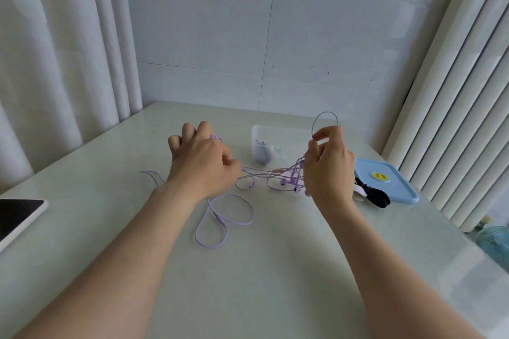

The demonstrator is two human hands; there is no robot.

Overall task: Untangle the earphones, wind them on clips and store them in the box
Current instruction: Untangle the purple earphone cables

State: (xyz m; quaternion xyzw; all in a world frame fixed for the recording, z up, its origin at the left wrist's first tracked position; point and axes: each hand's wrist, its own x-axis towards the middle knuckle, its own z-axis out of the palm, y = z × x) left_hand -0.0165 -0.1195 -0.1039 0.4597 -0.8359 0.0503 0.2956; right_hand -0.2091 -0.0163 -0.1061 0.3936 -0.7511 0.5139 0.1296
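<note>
Two hands work the purple earphones (283, 181): my left hand (198, 159), left of the clear box (259, 135), pinches a strand, and my right hand (327, 162), right of the box, pinches a raised loop. Earbuds and tangled cord lie on the counter (275, 270) in front of the box.

Earphones (286, 181) lying tangled mid-table (275, 270), strung between left hand (201, 162) and right hand (327, 170). Box (261, 146) standing just behind. Lid (385, 181) lying right, clips (374, 195) sitting at its near-left edge. Tablet (19, 215) lying far left.
</note>
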